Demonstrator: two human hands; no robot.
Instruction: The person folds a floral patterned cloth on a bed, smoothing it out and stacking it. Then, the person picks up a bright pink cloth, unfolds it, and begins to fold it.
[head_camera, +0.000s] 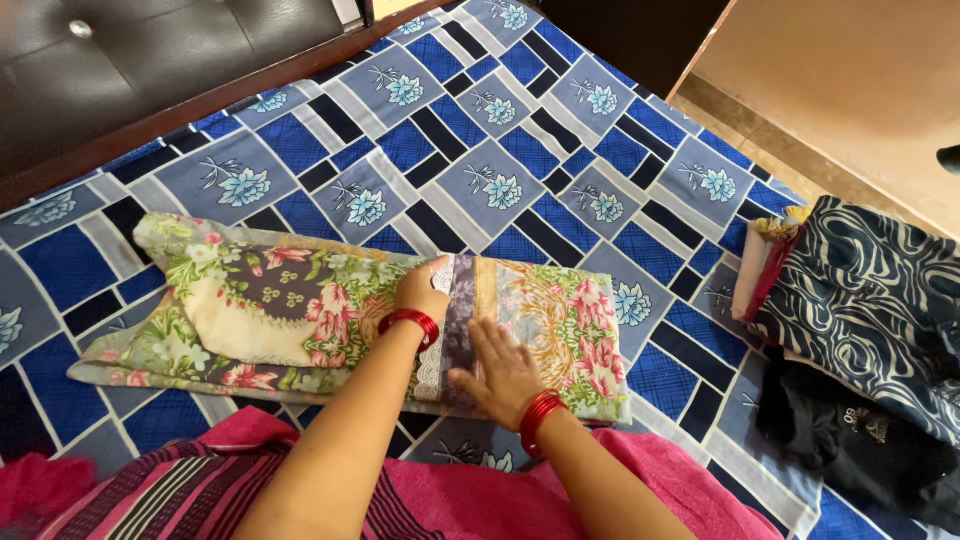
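Note:
A folded floral garment (270, 300) in cream, green and pink lies across the blue patterned bedsheet (480, 130). My left hand (425, 288) rests on the garment's middle, fingers curled over a folded edge with a lace trim. My right hand (497, 372) lies flat on the cloth just right of it, fingers spread, pressing down. Each wrist wears red bangles. Part of the garment's near edge is hidden under my arms.
A stack of folded clothes sits at the right of the bed: a navy cloth with cream swirls (870, 300) over a black garment (850, 440). A dark padded headboard (120, 70) runs along the top left. Tan floor (850, 90) shows beyond the bed's right edge.

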